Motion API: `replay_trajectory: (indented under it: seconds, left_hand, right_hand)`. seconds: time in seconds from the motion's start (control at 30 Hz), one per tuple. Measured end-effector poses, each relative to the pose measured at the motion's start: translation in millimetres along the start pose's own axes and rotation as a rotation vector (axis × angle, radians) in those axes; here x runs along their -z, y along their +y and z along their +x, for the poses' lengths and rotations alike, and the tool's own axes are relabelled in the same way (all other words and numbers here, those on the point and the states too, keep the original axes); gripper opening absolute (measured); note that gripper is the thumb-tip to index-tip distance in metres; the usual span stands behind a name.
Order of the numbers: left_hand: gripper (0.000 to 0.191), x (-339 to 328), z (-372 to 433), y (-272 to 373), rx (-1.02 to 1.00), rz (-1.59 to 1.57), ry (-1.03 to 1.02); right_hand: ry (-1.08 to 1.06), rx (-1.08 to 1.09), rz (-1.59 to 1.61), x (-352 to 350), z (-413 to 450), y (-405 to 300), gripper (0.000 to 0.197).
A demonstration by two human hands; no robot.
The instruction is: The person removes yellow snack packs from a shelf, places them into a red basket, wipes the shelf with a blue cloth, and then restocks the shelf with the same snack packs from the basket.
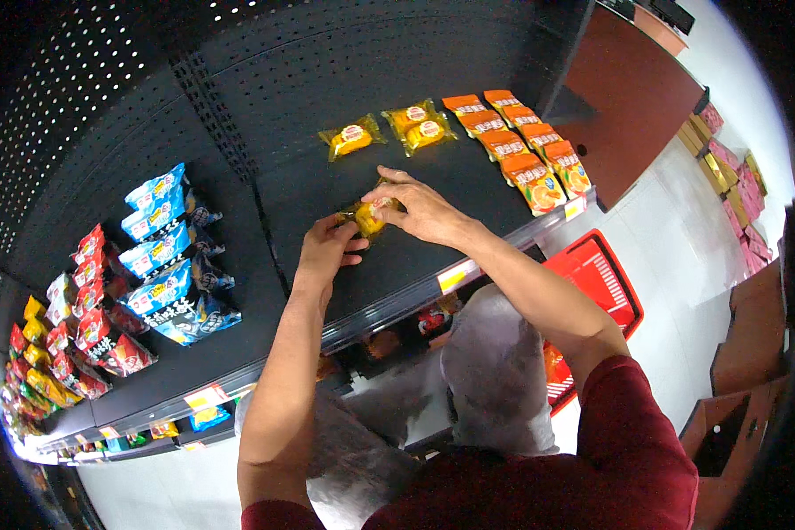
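Note:
Both my hands hold one small yellow snack cake in a clear wrapper (370, 218) just above the black metal shelf (397, 265). My left hand (329, 248) pinches its left side, and my right hand (419, 207) grips its right side and top. Behind them, near the back panel, lie a single wrapped yellow cake (352, 138) and a pair of like cakes (424, 131), one partly behind the other. To their right, orange snack pouches (533, 182) stand in two rows, overlapping front to back.
On the left, blue-and-black snack bags (172, 298) and red snack bags (109, 341) stand in rows. Price tags (459, 276) line the shelf's front edge. A red plastic basket (596, 285) is on the floor by my right knee. Brown cabinets and pink packages are at the right.

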State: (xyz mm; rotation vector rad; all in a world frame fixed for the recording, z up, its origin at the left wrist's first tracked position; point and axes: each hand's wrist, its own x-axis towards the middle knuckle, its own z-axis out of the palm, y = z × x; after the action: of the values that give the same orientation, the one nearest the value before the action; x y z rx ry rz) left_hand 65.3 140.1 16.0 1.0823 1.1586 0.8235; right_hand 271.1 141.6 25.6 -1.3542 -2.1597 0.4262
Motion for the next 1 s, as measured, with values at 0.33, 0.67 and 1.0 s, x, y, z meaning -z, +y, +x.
replay_trajectory:
  seconds: [0.33, 0.67, 1.0]
  left_hand:
    - [0.027, -40, -31, -1, -0.23, -0.025, -0.177]
    - [0.035, -78, -58, -1, -0.195, 0.06, -0.426]
    - [0.032, -56, -33, -9, -0.13, 0.014, -0.252]
  right_hand:
    - [0.366, -0.341, 0.636, 34, -59, 33, 0.038]
    - [0.508, -0.328, 0.55, 102, -191, 42, 0.02]
    - [0.548, -0.802, 0.404, 24, -427, 136, 0.002]
